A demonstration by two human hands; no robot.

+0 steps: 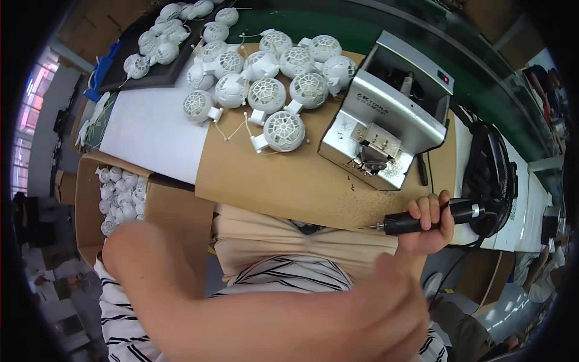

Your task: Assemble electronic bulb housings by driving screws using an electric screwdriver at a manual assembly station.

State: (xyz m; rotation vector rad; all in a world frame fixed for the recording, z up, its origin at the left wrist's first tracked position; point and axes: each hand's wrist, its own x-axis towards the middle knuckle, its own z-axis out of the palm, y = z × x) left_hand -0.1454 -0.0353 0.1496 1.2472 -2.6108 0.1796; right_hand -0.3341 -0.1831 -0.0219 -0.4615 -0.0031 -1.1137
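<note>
Near the front right edge of the bench, my right hand (pixel 429 230) is wrapped round a black electric screwdriver (pixel 399 224). The tool lies level, its thin bit pointing left over the brown board (pixel 265 187). My left arm crosses in front of my body from the lower left. My left hand (pixel 389 311) is close to the camera, over my right forearm, and smeared by motion. Whether it touches that forearm, and how its fingers are held, I cannot make out. A silver screw feeder (pixel 383 120) with loose screws stands beyond my right hand.
Several white round lattice-fronted housings (pixel 266 95) with thin cords sit at the back of the board. More lie on a black tray (pixel 114 75) at far left. An open carton (pixel 89 211) of white parts stands left. A black bag-like object (pixel 485 175) rests right.
</note>
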